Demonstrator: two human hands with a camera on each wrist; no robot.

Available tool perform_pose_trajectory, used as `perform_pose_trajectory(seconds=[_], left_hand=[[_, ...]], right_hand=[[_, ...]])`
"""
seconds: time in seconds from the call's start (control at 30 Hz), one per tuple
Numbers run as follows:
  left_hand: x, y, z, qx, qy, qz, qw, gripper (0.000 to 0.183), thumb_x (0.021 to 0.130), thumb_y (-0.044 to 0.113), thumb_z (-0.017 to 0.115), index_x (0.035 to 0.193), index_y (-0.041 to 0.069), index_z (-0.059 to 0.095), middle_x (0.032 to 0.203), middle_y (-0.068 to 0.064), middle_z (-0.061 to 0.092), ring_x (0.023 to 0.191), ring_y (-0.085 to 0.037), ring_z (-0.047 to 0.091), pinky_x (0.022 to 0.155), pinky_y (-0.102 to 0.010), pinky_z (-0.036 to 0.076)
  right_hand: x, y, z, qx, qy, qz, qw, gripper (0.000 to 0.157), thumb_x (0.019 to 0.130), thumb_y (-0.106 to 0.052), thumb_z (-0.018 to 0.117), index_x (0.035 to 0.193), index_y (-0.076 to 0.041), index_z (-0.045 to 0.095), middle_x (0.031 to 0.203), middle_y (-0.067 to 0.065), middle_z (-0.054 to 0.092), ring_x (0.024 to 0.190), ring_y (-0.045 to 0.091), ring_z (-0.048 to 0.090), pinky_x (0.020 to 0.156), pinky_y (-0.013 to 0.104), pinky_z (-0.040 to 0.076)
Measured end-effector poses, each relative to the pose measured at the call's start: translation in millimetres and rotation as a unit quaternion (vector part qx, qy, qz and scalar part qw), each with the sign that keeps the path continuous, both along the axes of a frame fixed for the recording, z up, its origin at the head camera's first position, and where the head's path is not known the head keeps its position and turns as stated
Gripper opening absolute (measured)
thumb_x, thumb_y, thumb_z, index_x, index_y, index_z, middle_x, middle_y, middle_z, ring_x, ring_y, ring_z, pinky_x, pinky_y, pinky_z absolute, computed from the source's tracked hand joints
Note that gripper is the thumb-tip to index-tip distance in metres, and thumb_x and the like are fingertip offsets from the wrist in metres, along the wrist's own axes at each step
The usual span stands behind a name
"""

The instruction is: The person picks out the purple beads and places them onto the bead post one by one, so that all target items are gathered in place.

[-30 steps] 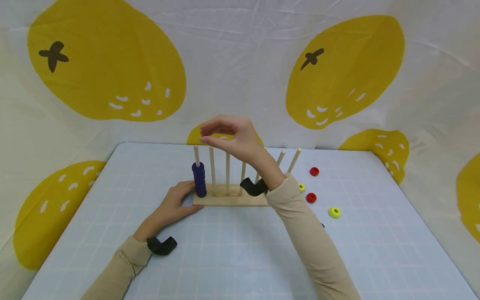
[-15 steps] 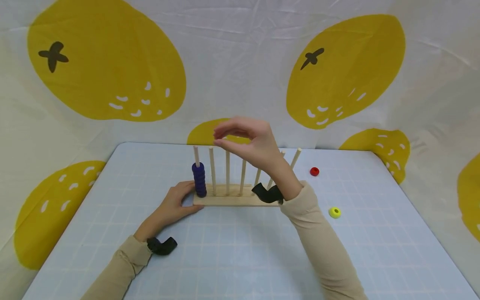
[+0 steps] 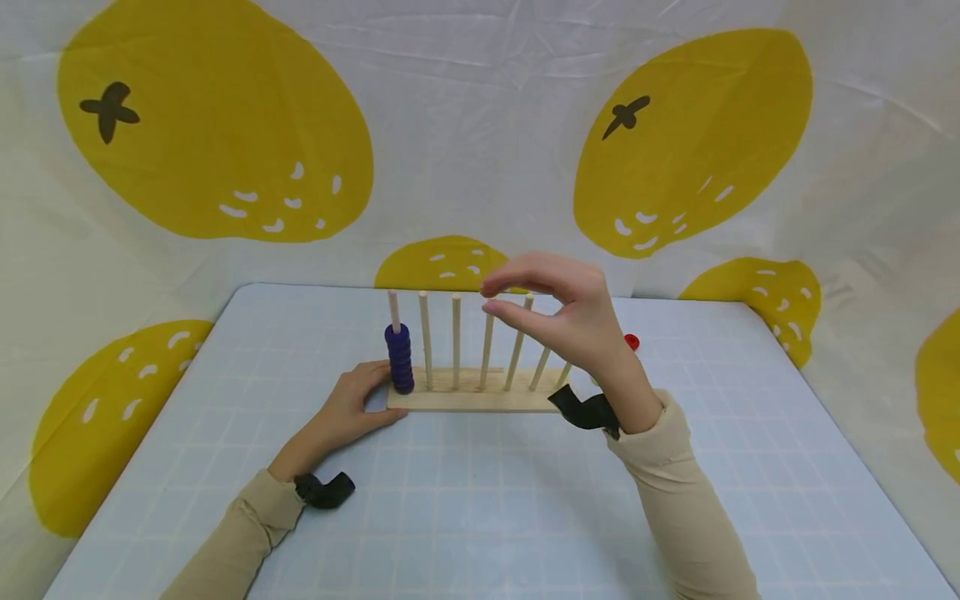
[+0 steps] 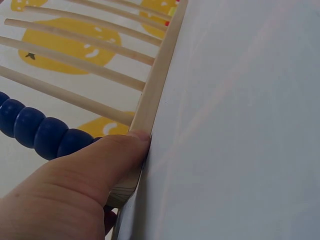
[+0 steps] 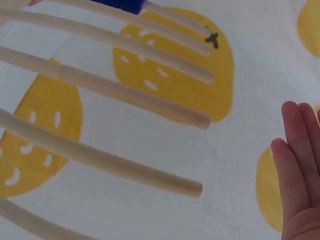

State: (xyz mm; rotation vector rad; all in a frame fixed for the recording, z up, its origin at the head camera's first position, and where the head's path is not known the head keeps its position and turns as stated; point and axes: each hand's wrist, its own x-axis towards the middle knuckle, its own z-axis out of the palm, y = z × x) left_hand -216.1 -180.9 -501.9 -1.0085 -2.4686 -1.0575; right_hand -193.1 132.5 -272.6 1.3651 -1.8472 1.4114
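A wooden bead stacker [image 3: 472, 402] with a row of several upright pegs stands on the table. Dark blue ring beads [image 3: 400, 358] are stacked on its leftmost peg; the other pegs I can see are bare. My left hand [image 3: 341, 412] grips the left end of the base, the thumb [image 4: 117, 155] on its front edge and the fingers mostly hidden behind. Above the right-hand pegs hovers my right hand [image 3: 577, 312], fingers curved loosely, a gap between thumb and fingertips, holding nothing. In the right wrist view its fingers [image 5: 297, 175] are apart from the peg tips.
A red bead [image 3: 632, 342] lies on the table to the right, partly behind my right wrist. The right forearm [image 3: 690, 500] covers the area where other loose beads lay. A curtain printed with yellow fruit [image 3: 217, 125] hangs behind the table.
My right hand has moved right and slightly down, from over the left pegs to over the right ones. Its arm now covers the yellow bead at right. The left hand stays in place.
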Motion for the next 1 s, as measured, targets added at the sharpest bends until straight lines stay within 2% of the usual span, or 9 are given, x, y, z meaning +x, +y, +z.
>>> perform_pose_trajectory(seconds=[0.2,0.37,0.53,0.67,0.77,0.87,0.93,1.0], left_hand=[[-0.2,0,-0.3,-0.001,-0.005,0.001,1.0,0.062,0.076,0.02,0.085,0.129,0.0,0.061,0.132,-0.016,0.061,0.123,-0.036,0.053,0.1,-0.056,0.041],[-0.1,0,-0.8,-0.004,-0.006,0.004,1.0,0.061,0.076,0.02,0.085,0.129,0.0,0.061,0.132,-0.017,0.061,0.123,-0.036,0.053,0.1,-0.057,0.041],[0.4,1,-0.6,-0.005,-0.005,0.004,1.0,0.062,0.076,0.02,0.085,0.13,0.0,0.061,0.132,-0.017,0.061,0.123,-0.037,0.053,0.1,-0.058,0.041],[0.5,1,0.0,-0.002,-0.009,0.001,1.0,0.062,0.076,0.02,0.085,0.13,0.0,0.061,0.132,-0.017,0.06,0.123,-0.037,0.053,0.101,-0.057,0.041],[0.6,2,0.2,-0.004,-0.009,0.002,1.0,0.062,0.077,0.02,0.084,0.13,0.0,0.061,0.132,-0.017,0.06,0.123,-0.036,0.053,0.1,-0.057,0.041],[1.1,1,0.3,-0.005,-0.009,0.006,0.9999,0.061,0.077,0.02,0.084,0.13,0.0,0.061,0.132,-0.017,0.061,0.123,-0.037,0.053,0.1,-0.058,0.041],[1.6,1,0.8,-0.006,-0.011,0.008,0.9999,0.062,0.077,0.02,0.085,0.13,0.0,0.061,0.132,-0.018,0.06,0.123,-0.038,0.053,0.1,-0.059,0.041],[2.0,1,1.5,-0.006,-0.016,0.009,0.9998,0.062,0.077,0.02,0.084,0.13,-0.001,0.061,0.133,-0.018,0.06,0.124,-0.038,0.052,0.101,-0.059,0.04]], right_hand=[[8.9,21,-2.0,0.022,0.022,-0.016,0.999,0.018,0.081,0.001,0.079,0.097,0.005,0.072,0.092,0.013,0.073,0.087,0.023,0.068,0.082,0.034,0.057],[16.7,39,-4.0,0.022,0.032,-0.033,0.999,0.024,0.088,-0.016,0.077,0.097,0.006,0.073,0.092,0.014,0.073,0.088,0.021,0.069,0.082,0.031,0.056],[23.3,59,-11.4,0.016,0.04,-0.059,0.997,0.028,0.088,-0.021,0.077,0.093,0.007,0.073,0.089,0.015,0.073,0.089,0.02,0.069,0.085,0.028,0.055],[28.6,78,-20.0,0.022,0.025,-0.075,0.997,0.03,0.088,-0.021,0.078,0.094,0.008,0.073,0.089,0.016,0.073,0.088,0.019,0.068,0.083,0.023,0.054],[33.1,94,-28.1,0.035,0.002,-0.095,0.995,0.025,0.086,-0.014,0.079,0.096,0.008,0.073,0.091,0.016,0.073,0.089,0.017,0.068,0.081,0.02,0.053],[37.5,109,-39.5,0.048,-0.035,-0.114,0.992,0.019,0.08,0.006,0.078,0.098,0.008,0.072,0.092,0.017,0.072,0.091,0.016,0.068,0.085,0.02,0.053],[39.9,118,-48.1,0.046,-0.061,-0.124,0.989,0.028,0.072,0.02,0.075,0.098,0.007,0.072,0.092,0.018,0.072,0.091,0.016,0.069,0.087,0.022,0.054],[42.6,127,-56.5,0.052,-0.081,-0.14,0.985,0.037,0.068,0.027,0.072,0.098,0.006,0.072,0.091,0.017,0.072,0.091,0.016,0.068,0.087,0.022,0.053]])
